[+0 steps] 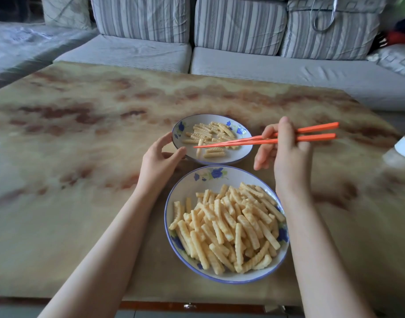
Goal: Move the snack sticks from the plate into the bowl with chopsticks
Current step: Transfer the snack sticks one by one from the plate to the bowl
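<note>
Grips the orange chopsticks (247,141) in the right hand (286,152), wrist raised, tips close together low over the plate (241,155). Cups the plate's left rim with the left hand (160,154) — thumb and fingers curled round it. Has snack sticks (208,134) scattered on that plate, many more heaped in the bowl (190,182) just nearer.

Place: home living room.
- Table (82,134): marble-patterned top, lying under your left hand (161,157) and right hand (288,157).
- Sofa (288,72): grey upholstery, beyond both your hands, its seat just beside the table's far edge.
- Back cushions (238,24): striped fabric, standing upright along the sofa, farther off still.
- Bowl (210,174): blue-flowered household china, nearer you than your hands, between your forearms.
</note>
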A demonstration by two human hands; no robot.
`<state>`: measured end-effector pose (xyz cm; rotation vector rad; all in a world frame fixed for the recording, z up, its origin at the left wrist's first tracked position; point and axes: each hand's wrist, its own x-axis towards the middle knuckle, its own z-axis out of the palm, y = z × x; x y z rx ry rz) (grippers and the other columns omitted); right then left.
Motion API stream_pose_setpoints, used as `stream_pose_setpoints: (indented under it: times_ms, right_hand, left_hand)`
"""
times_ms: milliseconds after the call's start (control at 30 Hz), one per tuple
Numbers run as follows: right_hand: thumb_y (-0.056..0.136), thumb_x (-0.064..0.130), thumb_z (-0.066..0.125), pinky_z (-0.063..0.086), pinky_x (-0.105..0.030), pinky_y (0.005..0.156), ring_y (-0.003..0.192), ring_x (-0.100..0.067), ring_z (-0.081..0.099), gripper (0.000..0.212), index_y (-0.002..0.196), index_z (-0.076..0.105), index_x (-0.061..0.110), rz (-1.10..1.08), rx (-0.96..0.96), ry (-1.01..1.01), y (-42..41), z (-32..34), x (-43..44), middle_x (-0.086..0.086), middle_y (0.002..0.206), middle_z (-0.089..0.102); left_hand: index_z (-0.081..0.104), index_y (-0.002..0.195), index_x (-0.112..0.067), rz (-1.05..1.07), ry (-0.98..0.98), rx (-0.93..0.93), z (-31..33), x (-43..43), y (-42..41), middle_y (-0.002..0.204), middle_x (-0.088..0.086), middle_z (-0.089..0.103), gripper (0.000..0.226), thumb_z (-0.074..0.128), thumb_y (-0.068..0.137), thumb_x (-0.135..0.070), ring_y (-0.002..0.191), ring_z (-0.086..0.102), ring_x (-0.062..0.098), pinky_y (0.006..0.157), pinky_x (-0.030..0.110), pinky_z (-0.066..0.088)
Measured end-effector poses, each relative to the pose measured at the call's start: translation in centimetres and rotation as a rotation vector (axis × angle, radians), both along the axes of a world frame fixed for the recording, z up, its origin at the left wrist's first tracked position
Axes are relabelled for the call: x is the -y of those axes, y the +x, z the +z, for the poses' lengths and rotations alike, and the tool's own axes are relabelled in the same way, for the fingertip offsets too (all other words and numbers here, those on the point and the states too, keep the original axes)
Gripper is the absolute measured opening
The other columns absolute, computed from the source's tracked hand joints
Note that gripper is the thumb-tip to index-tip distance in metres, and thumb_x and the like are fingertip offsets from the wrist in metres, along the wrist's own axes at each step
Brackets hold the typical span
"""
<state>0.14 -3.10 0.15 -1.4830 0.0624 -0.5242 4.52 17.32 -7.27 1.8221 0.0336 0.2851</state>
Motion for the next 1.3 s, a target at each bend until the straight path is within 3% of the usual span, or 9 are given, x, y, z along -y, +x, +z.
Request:
stream_pose_setpoints:
  times_ms: [133, 300, 467, 633, 800, 967, 1100, 1300]
  right_hand:
    - [0.104, 0.027, 0.036, 0.030, -0.019, 0.036, 0.032, -0.020, 0.047, 0.045, 0.069, 0.056, 0.007, 0.043, -0.013, -0.025, 0.1, -0.5, -0.3, -0.007, 0.039, 0.048]
    - [0.104, 0.027, 0.036, 0.029, -0.025, 0.038, 0.031, -0.020, 0.046, 0.046, 0.064, 0.056, 0.016, 0.010, 0.033, -0.051, -0.3, 0.4, 0.4, -0.003, 0.037, 0.048]
    - [0.103, 0.026, 0.035, 0.026, -0.029, 0.040, 0.028, -0.021, 0.039, 0.045, 0.064, 0.054, 0.015, 0.089, 0.041, -0.036, -1.6, 2.0, 2.1, -0.001, 0.035, 0.043]
    - [0.103, 0.025, 0.035, 0.019, -0.031, 0.038, 0.026, -0.019, 0.033, 0.052, 0.056, 0.057, 0.020, 0.233, 0.002, -0.109, -2.8, 3.1, 3.8, -0.006, 0.038, 0.040]
    - [0.103, 0.026, 0.034, 0.018, -0.025, 0.036, 0.025, -0.018, 0.029, 0.048, 0.062, 0.054, 0.013, 0.281, -0.077, -0.188, -3.3, 3.3, 4.4, -0.005, 0.033, 0.034]
    - [0.102, 0.027, 0.037, 0.022, -0.022, 0.035, 0.027, -0.021, 0.031, 0.047, 0.061, 0.056, 0.014, 0.293, -0.115, -0.226, -3.3, 3.0, 3.9, -0.008, 0.037, 0.037]
    - [0.103, 0.026, 0.037, 0.024, -0.022, 0.036, 0.028, -0.021, 0.034, 0.054, 0.053, 0.058, 0.021, 0.261, -0.080, -0.188, -2.8, 2.7, 3.2, -0.007, 0.042, 0.042]
    - [0.103, 0.026, 0.036, 0.023, -0.020, 0.036, 0.027, -0.020, 0.034, 0.053, 0.055, 0.058, 0.020, 0.243, -0.085, -0.181, -2.7, 2.7, 3.3, -0.004, 0.037, 0.040]
  left_hand:
    - [0.058, 0.134, -0.027, 0.007, 0.004, -0.007, 0.1, 0.0, -0.1, 0.091, -0.027, 0.066, 0.046, 0.067, 0.089, -0.022, 0.079, 0.072, 0.004, 0.067, 0.012, 0.054]
    - [0.059, 0.133, -0.026, 0.016, -0.010, -0.018, 0.2, 0.1, -0.1, 0.084, -0.029, 0.065, 0.046, 0.068, 0.089, -0.022, 0.076, 0.071, 0.002, 0.067, 0.012, 0.054]
    - [0.059, 0.133, -0.027, 0.017, 0.001, -0.012, 0.2, 0.0, -0.1, 0.088, -0.025, 0.067, 0.045, 0.068, 0.089, -0.022, 0.074, 0.070, -0.002, 0.065, 0.008, 0.051]
    - [0.059, 0.133, -0.026, 0.012, 0.015, -0.002, 0.1, 0.0, 0.0, 0.109, -0.015, 0.069, 0.045, 0.068, 0.089, -0.023, 0.079, 0.070, 0.000, 0.069, 0.011, 0.053]
    - [0.057, 0.135, -0.025, 0.012, 0.013, -0.015, 0.0, 0.0, 0.1, 0.113, -0.005, 0.072, 0.047, 0.068, 0.090, -0.023, 0.079, 0.073, 0.009, 0.070, 0.019, 0.058]
    - [0.058, 0.134, -0.026, 0.010, 0.005, -0.022, 0.1, 0.0, -0.1, 0.112, -0.007, 0.071, 0.045, 0.068, 0.090, -0.023, 0.077, 0.072, 0.008, 0.068, 0.019, 0.058]
    - [0.059, 0.132, -0.027, 0.021, 0.007, -0.030, 0.3, 0.1, -0.2, 0.102, -0.023, 0.067, 0.044, 0.068, 0.089, -0.022, 0.080, 0.072, 0.007, 0.078, 0.025, 0.058]
    - [0.058, 0.134, -0.026, 0.013, 0.015, -0.026, 0.2, 0.0, -0.1, 0.120, -0.011, 0.069, 0.046, 0.068, 0.089, -0.023, 0.082, 0.073, 0.011, 0.083, 0.034, 0.059]
